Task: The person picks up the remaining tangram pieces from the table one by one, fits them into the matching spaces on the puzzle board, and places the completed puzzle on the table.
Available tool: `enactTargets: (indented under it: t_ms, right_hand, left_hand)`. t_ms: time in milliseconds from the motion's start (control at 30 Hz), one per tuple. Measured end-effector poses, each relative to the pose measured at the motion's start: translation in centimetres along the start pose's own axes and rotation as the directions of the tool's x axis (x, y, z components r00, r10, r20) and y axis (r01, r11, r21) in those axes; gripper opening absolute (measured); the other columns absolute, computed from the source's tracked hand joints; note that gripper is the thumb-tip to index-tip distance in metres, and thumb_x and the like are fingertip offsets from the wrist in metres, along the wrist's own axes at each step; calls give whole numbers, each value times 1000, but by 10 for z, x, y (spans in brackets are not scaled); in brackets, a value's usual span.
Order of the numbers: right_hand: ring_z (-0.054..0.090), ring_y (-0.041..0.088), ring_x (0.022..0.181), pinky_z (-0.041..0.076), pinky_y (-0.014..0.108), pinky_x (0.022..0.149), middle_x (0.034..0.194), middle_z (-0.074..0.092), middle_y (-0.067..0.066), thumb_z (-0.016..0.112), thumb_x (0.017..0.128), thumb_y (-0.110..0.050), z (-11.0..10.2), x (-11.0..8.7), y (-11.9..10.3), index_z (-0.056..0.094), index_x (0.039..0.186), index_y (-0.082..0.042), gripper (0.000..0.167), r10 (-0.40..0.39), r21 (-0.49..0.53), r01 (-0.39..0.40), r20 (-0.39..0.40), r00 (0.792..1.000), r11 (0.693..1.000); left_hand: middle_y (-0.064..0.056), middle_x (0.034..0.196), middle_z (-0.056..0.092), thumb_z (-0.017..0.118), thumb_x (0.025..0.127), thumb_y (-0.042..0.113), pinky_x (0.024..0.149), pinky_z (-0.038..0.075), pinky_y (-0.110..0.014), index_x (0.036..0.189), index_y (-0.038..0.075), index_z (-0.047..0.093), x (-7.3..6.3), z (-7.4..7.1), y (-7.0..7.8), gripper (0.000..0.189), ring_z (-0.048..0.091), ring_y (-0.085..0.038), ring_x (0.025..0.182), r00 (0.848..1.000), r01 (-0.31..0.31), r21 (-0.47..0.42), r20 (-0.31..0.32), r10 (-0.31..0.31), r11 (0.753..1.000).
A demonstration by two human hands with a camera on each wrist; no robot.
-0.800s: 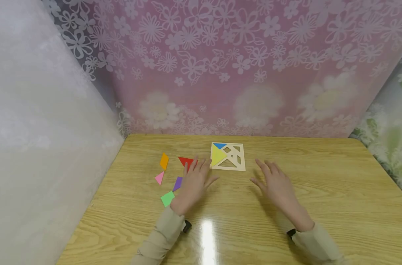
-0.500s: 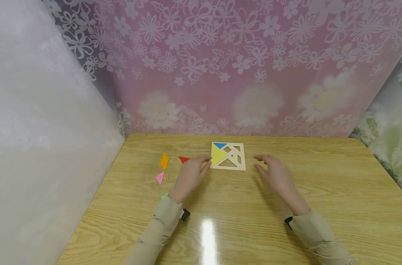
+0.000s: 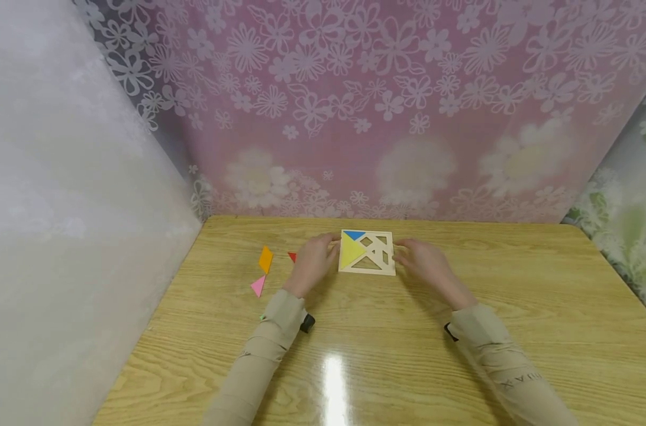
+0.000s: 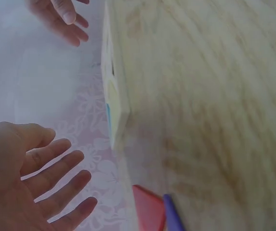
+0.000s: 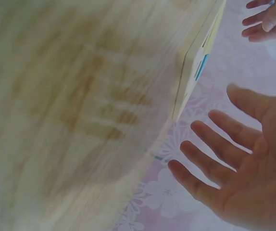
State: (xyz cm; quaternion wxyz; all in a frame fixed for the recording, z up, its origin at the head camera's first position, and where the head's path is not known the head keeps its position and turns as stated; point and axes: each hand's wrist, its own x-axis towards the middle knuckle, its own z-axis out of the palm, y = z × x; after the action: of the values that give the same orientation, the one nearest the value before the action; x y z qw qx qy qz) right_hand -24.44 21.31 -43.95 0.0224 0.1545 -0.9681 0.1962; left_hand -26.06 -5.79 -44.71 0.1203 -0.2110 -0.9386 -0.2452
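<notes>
A pale wooden tangram board (image 3: pixel 388 271) lies near the table's far side in the head view. A large yellow triangle (image 3: pixel 351 251) and a blue triangle (image 3: pixel 354 235) sit in its left part; its other cutouts show bare. My left hand (image 3: pixel 313 260) is at the board's left edge, my right hand (image 3: pixel 426 260) at its right edge, fingertips close to the rim. Both wrist views show the fingers spread and relaxed, gripping nothing. Under my left hand a red triangle (image 4: pixel 149 209) is partly covered; beside it lies a purple piece (image 4: pixel 174 214).
Left of my left hand lie an orange parallelogram (image 3: pixel 266 260) and a pink triangle (image 3: pixel 258 286). Only a sliver of a green piece (image 3: pixel 262 318) shows by the left sleeve. A flowered curtain (image 3: pixel 323 148) hangs behind the wooden table (image 3: pixel 376 367).
Both hands have moved forward, and the right has come leftward to the board. The left hand and sleeve now hide the purple piece and most of the green one in the head view.
</notes>
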Motion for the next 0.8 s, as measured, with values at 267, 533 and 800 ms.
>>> enactTargets:
  t_ms: [267,533,800]
  right_hand:
    - [29,54,143,28,67,113,155,36,31,62,102,-30,10,11,4,39,151,8,66,-69,-64,82,188,980,995]
    - [14,48,151,31,73,106,164,19,26,56,104,-38,13,12,4,25,157,6,76,-26,-70,49,307,951,996]
    - [11,46,152,28,77,105,166,15,24,55,104,-38,13,11,3,21,159,4,77,-5,-77,31,320,947,997]
  left_hand:
    - [-12,142,60,60,104,29,105,48,-49,147,5,52,5,13,-2,50,56,-33,130,974,7,86,224,-26,996]
    - [-7,168,20,47,106,48,119,21,-63,161,11,25,3,17,-1,70,15,-30,155,883,3,159,464,-78,987]
    - [-8,168,20,50,105,47,118,21,-65,161,9,27,2,16,-1,71,16,-31,155,883,1,139,464,-66,990]
